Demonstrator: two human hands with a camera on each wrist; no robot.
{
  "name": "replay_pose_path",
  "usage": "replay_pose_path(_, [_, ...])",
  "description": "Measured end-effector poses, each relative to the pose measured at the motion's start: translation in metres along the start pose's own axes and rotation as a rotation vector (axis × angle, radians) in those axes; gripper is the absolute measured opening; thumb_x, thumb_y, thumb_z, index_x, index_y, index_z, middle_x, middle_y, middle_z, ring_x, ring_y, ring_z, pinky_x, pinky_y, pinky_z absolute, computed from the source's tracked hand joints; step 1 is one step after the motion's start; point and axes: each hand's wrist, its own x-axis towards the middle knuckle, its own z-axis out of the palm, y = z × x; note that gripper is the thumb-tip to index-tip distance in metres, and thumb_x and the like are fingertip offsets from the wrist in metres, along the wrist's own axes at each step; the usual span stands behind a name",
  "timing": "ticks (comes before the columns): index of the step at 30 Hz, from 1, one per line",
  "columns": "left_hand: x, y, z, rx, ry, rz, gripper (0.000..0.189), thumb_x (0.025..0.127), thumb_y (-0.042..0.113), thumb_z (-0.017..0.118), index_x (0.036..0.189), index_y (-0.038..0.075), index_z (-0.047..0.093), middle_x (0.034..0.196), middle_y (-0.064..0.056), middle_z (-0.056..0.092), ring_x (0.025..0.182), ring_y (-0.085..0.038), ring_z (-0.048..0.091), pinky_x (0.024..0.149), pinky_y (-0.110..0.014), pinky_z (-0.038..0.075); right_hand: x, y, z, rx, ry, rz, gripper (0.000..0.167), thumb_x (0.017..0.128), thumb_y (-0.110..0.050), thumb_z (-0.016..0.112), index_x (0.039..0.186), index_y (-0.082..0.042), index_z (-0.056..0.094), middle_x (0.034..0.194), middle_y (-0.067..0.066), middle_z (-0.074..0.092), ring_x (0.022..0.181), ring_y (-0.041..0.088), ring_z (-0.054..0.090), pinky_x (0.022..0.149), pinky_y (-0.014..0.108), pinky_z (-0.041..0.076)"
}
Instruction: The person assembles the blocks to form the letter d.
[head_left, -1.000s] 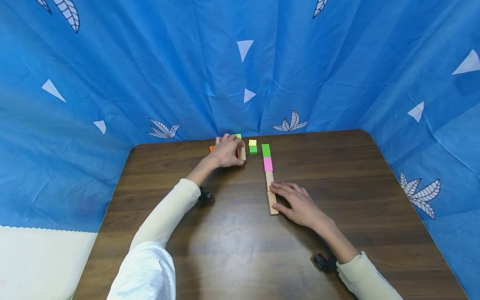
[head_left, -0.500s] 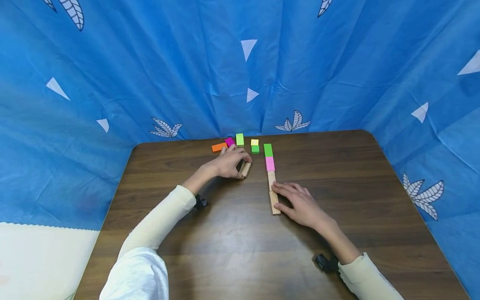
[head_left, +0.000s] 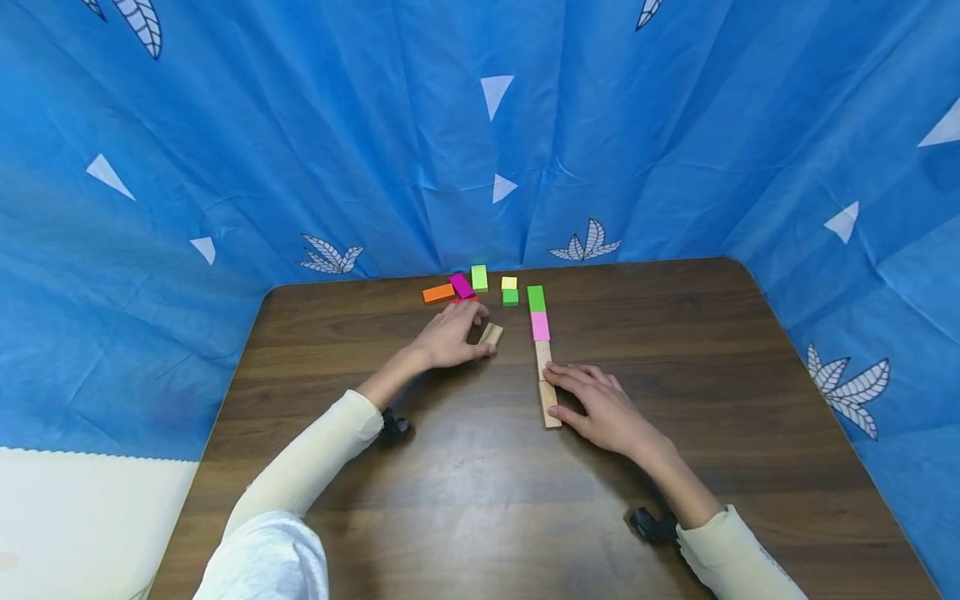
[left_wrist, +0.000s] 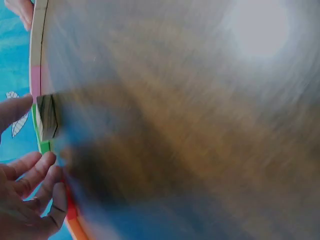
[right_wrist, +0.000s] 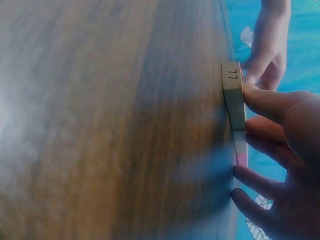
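In the head view my left hand (head_left: 452,335) is spread around a short plain wooden block (head_left: 492,334), thumb by its near end. The left wrist view shows that wooden block (left_wrist: 48,117) between thumb and fingers, with a gap at the fingertips. My right hand (head_left: 600,408) touches the near part of a row from its right side, thumb and fingers extended. That row runs away from me: a wooden block (head_left: 550,405), a second wooden block (head_left: 543,361), a pink block (head_left: 540,326) and a green block (head_left: 536,298). Dark marks show on the nearest block's end (right_wrist: 231,76).
Toward the table's back edge lie an orange block (head_left: 438,293), a magenta block (head_left: 461,286), a light green block (head_left: 479,277), and a yellow block (head_left: 509,283) by a small green block (head_left: 511,297). A red block (head_left: 468,300) shows behind my left hand. Blue curtain (head_left: 420,150) surrounds the table.
My left hand has brought the wooden block nearer and slightly right from the coloured blocks, then loosened its fingers from it. The right hand has stayed at the row.
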Motion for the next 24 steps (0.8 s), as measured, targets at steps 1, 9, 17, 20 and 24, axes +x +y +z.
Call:
replay_pose_path(1, [-0.001, 0.0, 0.001, -0.019, 0.008, -0.017, 0.065, 0.095, 0.045, 0.08, 0.144, 0.012, 0.055, 0.129, -0.006, 0.064, 0.119, -0.025, 0.059, 0.106, -0.048, 0.051, 0.0, 0.0, 0.0, -0.001, 0.0, 0.001, 0.062, 0.103, -0.043, 0.072, 0.16, -0.021, 0.054, 0.169, 0.001, 0.05, 0.152, 0.038, 0.047, 0.117, 0.07, 0.038])
replay_pose_path(9, [0.002, -0.003, 0.006, -0.16, -0.013, 0.036, 0.05, 0.098, 0.029, 0.079, 0.141, 0.009, 0.064, 0.117, -0.008, 0.071, 0.102, -0.02, 0.067, 0.098, -0.041, 0.055, -0.001, 0.002, -0.001, -0.001, 0.003, 0.004, 0.062, 0.103, -0.042, 0.072, 0.159, -0.022, 0.055, 0.168, 0.001, 0.051, 0.153, 0.037, 0.047, 0.116, 0.07, 0.039])
replay_pose_path(17, [0.003, 0.003, 0.008, -0.19, -0.049, 0.12, 0.046, 0.102, 0.017, 0.074, 0.147, 0.011, 0.065, 0.124, -0.012, 0.072, 0.103, -0.021, 0.068, 0.097, -0.038, 0.055, 0.0, 0.002, 0.0, 0.006, 0.001, 0.003, 0.062, 0.103, -0.042, 0.072, 0.159, -0.022, 0.055, 0.168, 0.0, 0.051, 0.153, 0.037, 0.047, 0.116, 0.07, 0.039])
replay_pose_path(20, [0.005, 0.005, 0.01, -0.208, -0.058, 0.128, 0.045, 0.103, 0.016, 0.072, 0.147, 0.011, 0.065, 0.126, -0.012, 0.071, 0.106, -0.023, 0.068, 0.099, -0.04, 0.056, 0.0, 0.002, 0.0, 0.005, 0.0, 0.004, 0.062, 0.103, -0.042, 0.072, 0.16, -0.022, 0.054, 0.169, 0.0, 0.05, 0.153, 0.037, 0.047, 0.115, 0.069, 0.039])
replay_pose_path(24, [0.007, 0.009, 0.012, -0.221, -0.076, 0.135, 0.043, 0.105, 0.015, 0.069, 0.147, 0.012, 0.065, 0.128, -0.013, 0.069, 0.11, -0.024, 0.068, 0.101, -0.041, 0.056, 0.001, 0.003, 0.0, 0.003, -0.002, 0.003, 0.062, 0.104, -0.043, 0.071, 0.16, -0.023, 0.054, 0.169, 0.0, 0.05, 0.153, 0.037, 0.047, 0.116, 0.068, 0.039])
